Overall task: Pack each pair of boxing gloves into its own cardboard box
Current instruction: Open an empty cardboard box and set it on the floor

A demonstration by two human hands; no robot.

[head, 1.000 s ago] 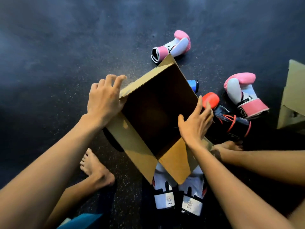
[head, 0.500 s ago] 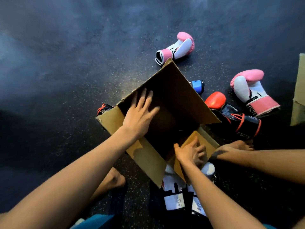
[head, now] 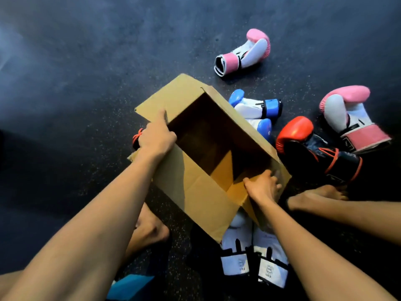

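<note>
On my feed the left hand [head: 157,137] grips the cardboard box [head: 195,192] by its left rim, and the right hand [head: 262,187] curls round its near flap. Box sits open on the floor [head: 86,61], red-black glove [head: 303,135] beside it.

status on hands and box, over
Left hand grips cardboard box rim, right hand grips its near corner. Box open, empty. White gloves lie under its near edge.

Both forearms are stretched forward and down. The left hand [head: 156,139] is hooked over the rim of the cardboard box [head: 191,192], index finger held straight. The right hand [head: 261,189] is clamped on its near corner, fingers [head: 273,185] curled.
</note>
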